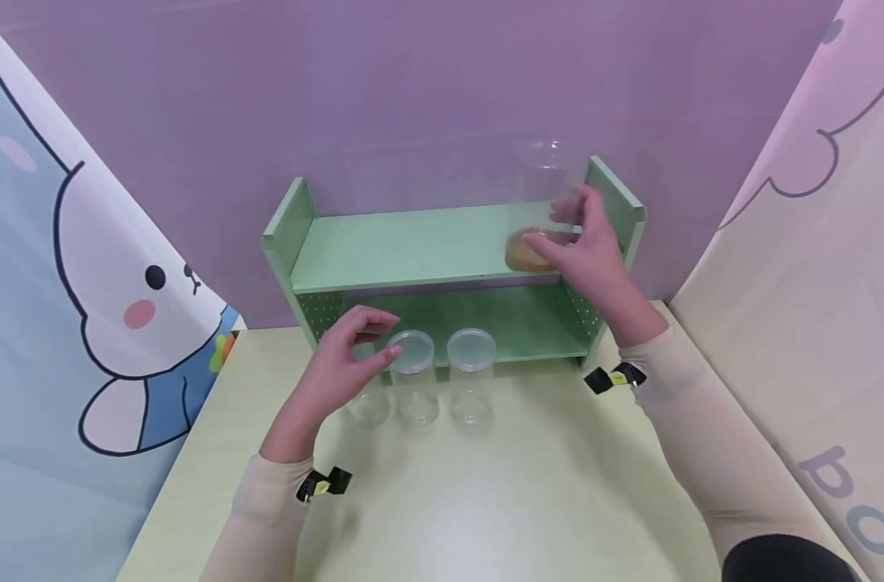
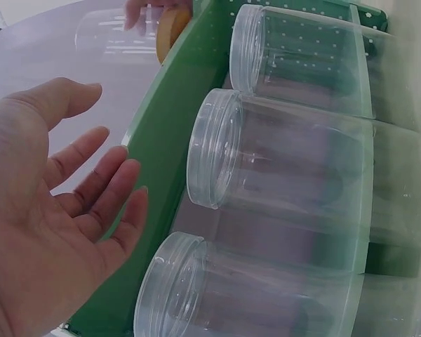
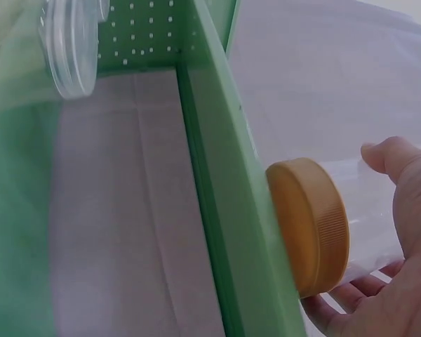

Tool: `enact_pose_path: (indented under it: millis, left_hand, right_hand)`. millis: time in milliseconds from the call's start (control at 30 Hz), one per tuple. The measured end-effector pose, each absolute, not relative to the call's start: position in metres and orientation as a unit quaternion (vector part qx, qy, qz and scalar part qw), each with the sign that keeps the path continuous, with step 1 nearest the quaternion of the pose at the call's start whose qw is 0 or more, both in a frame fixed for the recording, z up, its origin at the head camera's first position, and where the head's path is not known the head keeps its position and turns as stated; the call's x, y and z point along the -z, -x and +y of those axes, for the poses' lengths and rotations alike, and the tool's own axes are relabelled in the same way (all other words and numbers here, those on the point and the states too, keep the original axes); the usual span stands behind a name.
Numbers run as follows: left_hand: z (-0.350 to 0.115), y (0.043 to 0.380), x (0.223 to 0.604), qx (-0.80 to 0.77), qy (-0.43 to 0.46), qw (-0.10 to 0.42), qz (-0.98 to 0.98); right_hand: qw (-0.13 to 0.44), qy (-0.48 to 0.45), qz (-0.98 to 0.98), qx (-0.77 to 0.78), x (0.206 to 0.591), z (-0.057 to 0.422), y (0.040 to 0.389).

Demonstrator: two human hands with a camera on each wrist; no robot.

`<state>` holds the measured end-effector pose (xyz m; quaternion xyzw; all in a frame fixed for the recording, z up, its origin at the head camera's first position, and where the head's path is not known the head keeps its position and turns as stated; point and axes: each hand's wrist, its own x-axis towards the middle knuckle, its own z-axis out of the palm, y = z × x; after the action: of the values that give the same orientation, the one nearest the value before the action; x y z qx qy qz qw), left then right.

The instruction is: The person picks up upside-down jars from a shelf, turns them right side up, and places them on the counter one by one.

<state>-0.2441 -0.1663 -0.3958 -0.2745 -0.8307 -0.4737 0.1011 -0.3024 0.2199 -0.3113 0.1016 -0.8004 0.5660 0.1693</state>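
Observation:
My right hand [image 1: 594, 250] holds a clear plastic jar [image 1: 539, 182] upside down at the right end of the upper shelf. Thumb and fingers lie on either side of its wall. The jar's ribbed orange-brown lid [image 3: 326, 225] faces down, right at the shelf's front edge in the right wrist view. Above the leftmost of three clear jars, my left hand [image 1: 343, 360] hovers with loosely bent fingers and nothing in them. That jar [image 1: 370, 404] is partly hidden by the hand; the middle jar [image 1: 416, 396] and the right jar [image 1: 472, 392] stand upright with translucent lids.
A green two-tier shelf [image 1: 405, 246] with raised side panels stands at the back of the pale table [image 1: 485, 493]. The three jars stand in front of its lower tier. A purple backdrop [image 1: 442, 97] hangs behind, with printed cloths on both sides.

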Motion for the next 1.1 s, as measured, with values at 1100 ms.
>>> enact_pose_path:
  millis: [1100]
  left_hand:
    - [-0.126,0.233,0.381,0.601,0.338,0.060,-0.722]
  right_hand:
    - [0.074,-0.280,-0.775,-0.562,0.412,0.177,0.201]
